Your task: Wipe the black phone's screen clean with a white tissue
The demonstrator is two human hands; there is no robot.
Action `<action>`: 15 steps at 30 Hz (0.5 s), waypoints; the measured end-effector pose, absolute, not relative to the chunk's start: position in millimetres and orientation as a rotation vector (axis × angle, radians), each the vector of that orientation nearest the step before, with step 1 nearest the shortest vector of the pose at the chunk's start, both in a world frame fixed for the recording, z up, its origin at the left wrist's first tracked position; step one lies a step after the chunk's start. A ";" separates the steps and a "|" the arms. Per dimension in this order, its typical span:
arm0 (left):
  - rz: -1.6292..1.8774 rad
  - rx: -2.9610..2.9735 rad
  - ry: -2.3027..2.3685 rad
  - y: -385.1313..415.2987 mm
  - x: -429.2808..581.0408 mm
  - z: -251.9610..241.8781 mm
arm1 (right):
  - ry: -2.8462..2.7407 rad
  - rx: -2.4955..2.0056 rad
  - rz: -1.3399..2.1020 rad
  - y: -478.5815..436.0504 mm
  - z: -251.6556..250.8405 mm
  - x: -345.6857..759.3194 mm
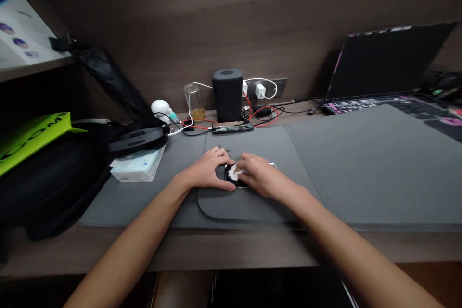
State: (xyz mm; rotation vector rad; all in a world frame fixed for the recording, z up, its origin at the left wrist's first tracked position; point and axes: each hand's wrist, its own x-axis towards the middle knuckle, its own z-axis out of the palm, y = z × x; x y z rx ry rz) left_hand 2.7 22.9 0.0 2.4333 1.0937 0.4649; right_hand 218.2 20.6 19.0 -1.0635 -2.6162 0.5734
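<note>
A black phone (231,182) lies flat on the grey desk mat (252,144) in the middle of the desk. My left hand (207,171) rests on its left end, fingers curled over the edge, holding it still. My right hand (258,173) covers the phone's right part and pinches a small white wipe (235,173) against the screen. Most of the phone is hidden under both hands.
A second phone (232,128) lies by red and white cables near a black speaker (227,94) and a glass jar (193,101). A tissue pack (135,166) and black bag (54,173) sit left. An open laptop (390,77) stands right.
</note>
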 end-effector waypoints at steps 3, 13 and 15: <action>0.476 2.431 1.082 23.4 2.0 -1.0 | -2.595 -1.164 0.562 27.1 20.3 266.9; 0.482 2.416 1.103 23.5 2.6 -3.3 | -2.620 -1.199 0.474 9.2 24.0 246.2; 0.476 2.424 1.106 23.1 2.9 -3.1 | -2.630 -1.149 0.466 8.1 19.1 221.2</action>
